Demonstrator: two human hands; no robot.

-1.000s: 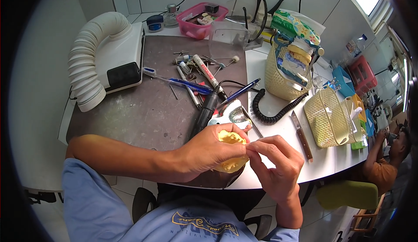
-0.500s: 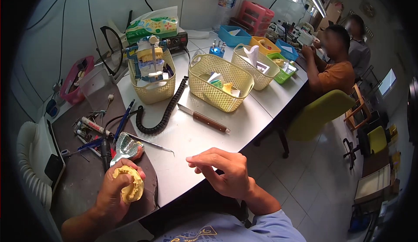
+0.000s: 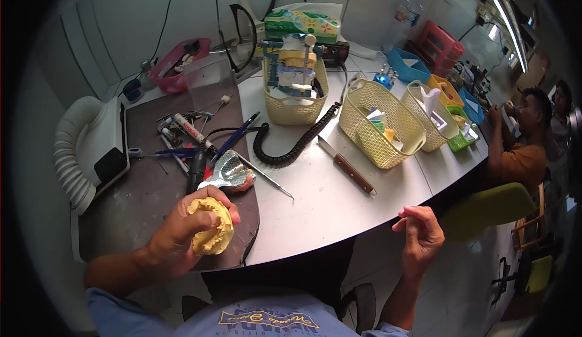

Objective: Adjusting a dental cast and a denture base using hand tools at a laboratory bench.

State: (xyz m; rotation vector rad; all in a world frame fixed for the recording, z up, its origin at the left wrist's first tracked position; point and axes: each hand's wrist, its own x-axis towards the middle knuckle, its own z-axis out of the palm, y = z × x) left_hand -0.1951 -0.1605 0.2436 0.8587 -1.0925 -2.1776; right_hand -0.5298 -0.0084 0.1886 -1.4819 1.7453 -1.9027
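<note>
My left hand (image 3: pixel 173 231) grips a yellow dental cast (image 3: pixel 223 237) above the near edge of the brown work mat. The thumb presses inside its arch, and the row of teeth faces up. Just beyond that hand lies a silver metal impression tray (image 3: pixel 229 170), with a bit of pinkish material at its side. My right hand (image 3: pixel 421 237) hovers past the table's front edge, its fingers loosely bent and apart, with nothing visible in them. A brown-handled knife (image 3: pixel 351 172) on the white tabletop is the nearest tool to it.
Pens and a thin metal probe (image 3: pixel 267 178) lie by the tray. A coiled black cord (image 3: pixel 288 158) crosses the table. Behind are a basket holding an articulator (image 3: pixel 297 67), more woven baskets (image 3: pixel 382 155) and a white hose (image 3: pixel 70 149) at left. A co-worker (image 3: pixel 524 149) sits far right.
The view has swung left. My right hand has drawn away to the right from the cast, its fingers now more bent. The cast stays in my left hand, turned slightly.
</note>
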